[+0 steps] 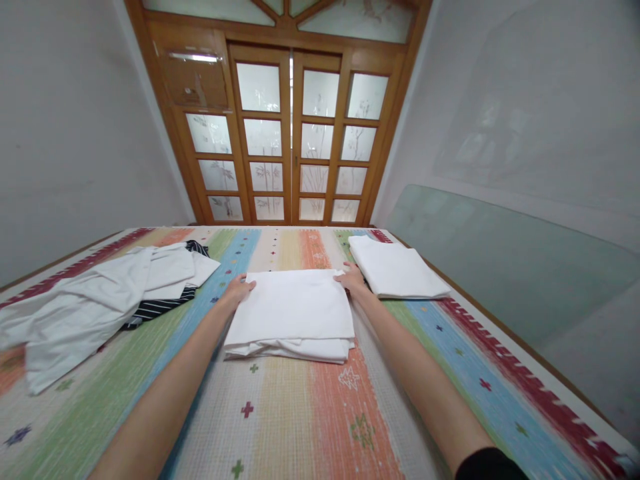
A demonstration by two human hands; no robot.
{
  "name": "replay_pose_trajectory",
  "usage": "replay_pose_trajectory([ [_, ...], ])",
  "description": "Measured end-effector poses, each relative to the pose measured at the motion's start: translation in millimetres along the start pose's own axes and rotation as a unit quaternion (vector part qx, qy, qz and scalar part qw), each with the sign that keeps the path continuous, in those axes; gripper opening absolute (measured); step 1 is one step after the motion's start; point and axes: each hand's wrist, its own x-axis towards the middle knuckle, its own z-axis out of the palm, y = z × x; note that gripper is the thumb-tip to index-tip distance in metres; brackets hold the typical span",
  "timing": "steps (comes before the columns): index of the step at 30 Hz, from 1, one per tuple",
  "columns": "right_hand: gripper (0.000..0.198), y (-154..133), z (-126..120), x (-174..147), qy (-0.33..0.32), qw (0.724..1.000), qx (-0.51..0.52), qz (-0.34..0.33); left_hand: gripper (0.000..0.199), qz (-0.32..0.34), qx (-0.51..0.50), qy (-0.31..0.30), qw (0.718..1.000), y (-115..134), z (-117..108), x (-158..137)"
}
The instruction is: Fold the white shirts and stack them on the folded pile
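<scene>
A folded white garment (293, 307) lies in front of me in a neat rectangle, its layered edge facing me with a few loose folds. My left hand (239, 291) pinches its far left corner, thumb on top and the other fingers partly hidden. At the far right corner, my right hand (352, 279) grips the cloth in the same way. Just beyond my right hand rests a second folded white garment (397, 268), flat on the bedspread. What kind of garment each is, I cannot tell.
A striped, multicoloured bedspread (280, 407) covers the surface. Over on the left lies a rumpled white garment (95, 300), with black fabric with white stripes (163, 307) partly under it. A pale green headboard (500, 253) lines the right wall. Wooden glass-paned doors (293, 133) stand at the far end.
</scene>
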Motion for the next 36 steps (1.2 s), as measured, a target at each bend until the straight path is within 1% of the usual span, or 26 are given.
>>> replay_pose_trajectory([
  [2,0.068,-4,-2,-6,0.047,0.995,-0.087,-0.004,0.043,0.016,0.053,0.030,0.998,3,-6,0],
  [4,0.063,-12,-3,-14,0.075,0.985,-0.152,-0.042,0.052,0.066,0.159,0.060,0.983,8,-11,-4],
  [5,0.061,-17,-3,-20,0.093,0.976,-0.181,-0.075,0.055,0.106,0.227,0.075,0.965,12,-11,-7],
  [7,0.054,-31,5,-32,0.131,0.944,-0.256,-0.159,0.053,0.194,0.350,0.101,0.911,20,-6,-16],
  [8,0.050,-39,12,-38,0.141,0.928,-0.283,-0.197,0.051,0.231,0.387,0.106,0.886,24,1,-22],
  [9,0.046,-46,21,-45,0.133,0.917,-0.298,-0.228,0.047,0.261,0.411,0.106,0.867,28,10,-28],
  [10,0.042,-53,32,-51,0.107,0.911,-0.305,-0.256,0.044,0.283,0.424,0.097,0.855,31,20,-35],
  [12,0.040,-63,57,-62,0.057,0.902,-0.311,-0.293,0.039,0.315,0.437,0.059,0.841,34,44,-46],
  [14,0.042,-64,81,-72,0.011,0.896,-0.313,-0.316,0.035,0.339,0.452,0.012,0.825,31,66,-53],
  [15,0.043,-62,90,-75,-0.007,0.895,-0.314,-0.317,0.035,0.345,0.461,-0.008,0.818,27,74,-55],
  [17,0.045,-52,102,-80,-0.033,0.895,-0.321,-0.309,0.038,0.353,0.473,-0.024,0.807,17,83,-55],
  [20,0.048,-38,106,-83,-0.053,0.889,-0.334,-0.308,0.045,0.350,0.472,-0.016,0.809,3,85,-52],
  [23,0.053,-32,101,-81,-0.067,0.887,-0.344,-0.300,0.048,0.330,0.472,-0.013,0.817,-2,81,-50],
  [25,0.056,-31,97,-79,-0.075,0.887,-0.353,-0.286,0.050,0.312,0.484,-0.009,0.818,-1,77,-49],
  [30,0.066,-27,82,-68,-0.097,0.885,-0.378,-0.255,0.061,0.254,0.548,-0.005,0.797,0,61,-40],
  [33,0.068,-20,69,-60,-0.077,0.891,-0.383,-0.232,0.064,0.249,0.560,0.002,0.790,-1,49,-35],
  [36,0.070,-15,58,-54,-0.051,0.896,-0.386,-0.214,0.065,0.238,0.562,-0.002,0.792,-2,41,-32],
])
